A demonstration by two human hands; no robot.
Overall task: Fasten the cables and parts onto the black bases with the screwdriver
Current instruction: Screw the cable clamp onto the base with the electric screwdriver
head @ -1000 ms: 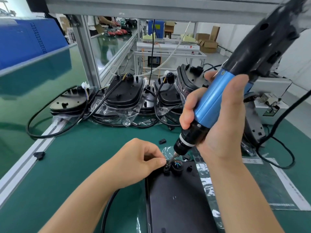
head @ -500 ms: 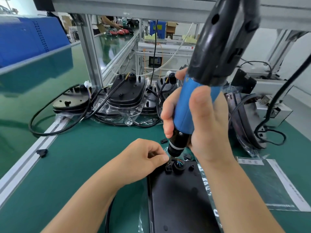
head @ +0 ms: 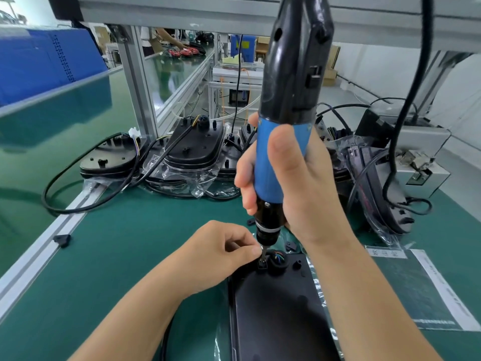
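Note:
A black base (head: 276, 308) lies flat on the green mat in front of me. At its far end a round black cable grommet (head: 277, 260) with coloured wires sits beside a small black clamp part (head: 262, 264). My right hand (head: 299, 183) grips the blue and black electric screwdriver (head: 282, 142), which stands nearly upright with its bit down on the clamp part. My left hand (head: 221, 254) pinches at the bit tip, right over that part; the screw itself is hidden.
Several more black bases with cables (head: 192, 149) in clear bags are stacked at the back of the mat. A printed sheet (head: 421, 287) lies at the right. Small black clips (head: 62, 240) lie loose. The screwdriver's cord (head: 406, 113) hangs at the right, by a grey box (head: 421, 162).
The screwdriver has swung from a rightward tilt to nearly upright, its bit staying on the clamp part. My left hand has kept its pinch at the tip.

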